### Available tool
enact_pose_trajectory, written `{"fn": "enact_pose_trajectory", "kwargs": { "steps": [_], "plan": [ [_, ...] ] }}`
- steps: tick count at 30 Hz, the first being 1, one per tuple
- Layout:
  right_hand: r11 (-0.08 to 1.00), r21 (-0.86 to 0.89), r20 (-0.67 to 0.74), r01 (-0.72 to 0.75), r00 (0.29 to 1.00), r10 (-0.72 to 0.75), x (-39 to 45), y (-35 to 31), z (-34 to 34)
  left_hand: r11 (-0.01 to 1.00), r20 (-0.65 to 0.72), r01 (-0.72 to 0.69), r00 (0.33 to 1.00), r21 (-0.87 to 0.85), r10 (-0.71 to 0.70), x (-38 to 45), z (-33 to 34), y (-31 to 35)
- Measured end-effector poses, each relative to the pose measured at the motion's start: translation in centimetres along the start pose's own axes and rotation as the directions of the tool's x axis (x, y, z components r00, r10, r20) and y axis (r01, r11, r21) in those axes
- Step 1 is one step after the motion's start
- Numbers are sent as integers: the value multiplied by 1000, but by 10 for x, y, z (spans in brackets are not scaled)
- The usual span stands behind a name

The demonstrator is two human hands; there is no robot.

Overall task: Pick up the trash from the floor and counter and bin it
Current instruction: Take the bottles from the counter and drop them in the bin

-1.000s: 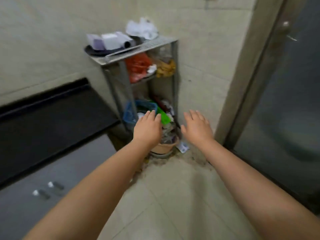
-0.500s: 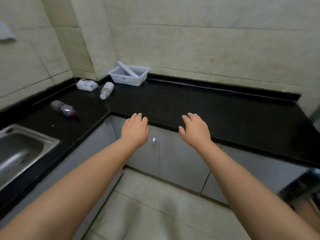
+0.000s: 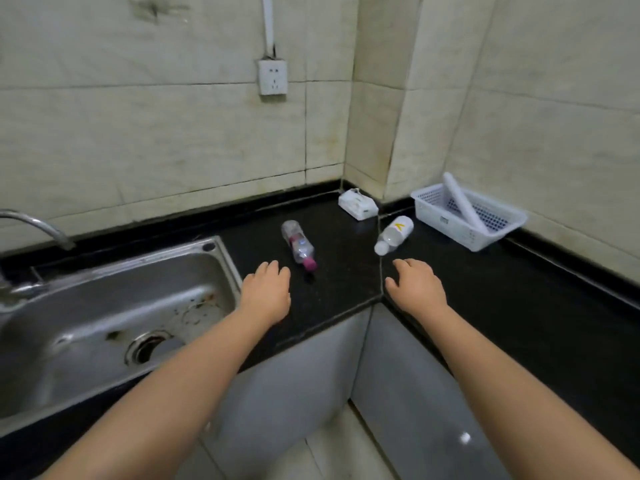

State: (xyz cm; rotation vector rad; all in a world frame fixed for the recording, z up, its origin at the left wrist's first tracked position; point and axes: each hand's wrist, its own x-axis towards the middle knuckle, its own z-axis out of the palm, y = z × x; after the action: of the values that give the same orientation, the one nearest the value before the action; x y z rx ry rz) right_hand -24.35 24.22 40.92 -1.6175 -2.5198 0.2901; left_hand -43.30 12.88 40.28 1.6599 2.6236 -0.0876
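A clear pink-capped bottle (image 3: 298, 244) and a white-capped bottle (image 3: 394, 234) are laid on their sides on the black surface (image 3: 502, 289) near the corner, just beyond the left hand (image 3: 268, 292) and right hand (image 3: 415, 287), both held open, palms down and empty.

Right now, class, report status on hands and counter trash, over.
Left hand and right hand open, empty, over the counter. Pink-capped bottle and white-capped bottle lying untouched. Nothing in the way.
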Motion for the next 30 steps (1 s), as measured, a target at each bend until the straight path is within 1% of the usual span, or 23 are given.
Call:
{"fn": "enact_pose_trajectory", "kwargs": {
  "steps": [3,5,8,11,13,14,17,19,21,23,25,26,27,28,29,30],
  "plan": [
    [998,-49,42,39,998,-37,71,16,4,998,35,39,999,40,-41,54,3,7],
    [995,-86,79,44,996,-37,110,27,11,998,65,28,997,60,-32,85,10,16],
    [992,-121,156,38,988,-19,157,42,31,994,104,-55,994,91,45,129,29,27],
    [979,-195,207,65,978,-24,197,50,56,967,146,-201,973,158,178,176,52,29],
    [951,-285,227,118,973,-52,222,52,71,918,217,-325,936,228,278,209,67,26],
    [930,-337,238,148,969,-69,235,52,78,877,259,-401,905,263,336,226,74,24],
    [860,-451,287,237,951,-111,270,49,90,690,384,-630,772,356,507,270,87,14],
    [786,-522,363,332,920,-147,291,45,96,619,421,-703,709,352,566,293,93,5],
    [722,-557,430,411,886,-173,307,41,101,592,421,-734,678,333,603,315,94,-2],
    [703,-554,463,446,867,-185,319,36,106,590,400,-748,663,305,633,335,89,-4],
    [744,-521,448,418,876,-179,328,30,106,631,356,-729,682,265,639,353,78,-1],
    [788,-498,417,361,897,-147,331,29,103,647,333,-720,692,253,640,364,71,5],
    [837,-460,368,296,922,-124,333,27,99,671,302,-703,710,238,636,372,64,11],
    [884,-395,295,251,946,-137,334,24,96,708,270,-671,739,220,617,376,58,15],
    [929,-321,215,183,970,-116,335,25,89,736,244,-647,760,199,603,383,51,24],
    [966,-241,141,89,988,-56,335,28,79,754,215,-633,772,178,598,389,44,36]
  ]
}}
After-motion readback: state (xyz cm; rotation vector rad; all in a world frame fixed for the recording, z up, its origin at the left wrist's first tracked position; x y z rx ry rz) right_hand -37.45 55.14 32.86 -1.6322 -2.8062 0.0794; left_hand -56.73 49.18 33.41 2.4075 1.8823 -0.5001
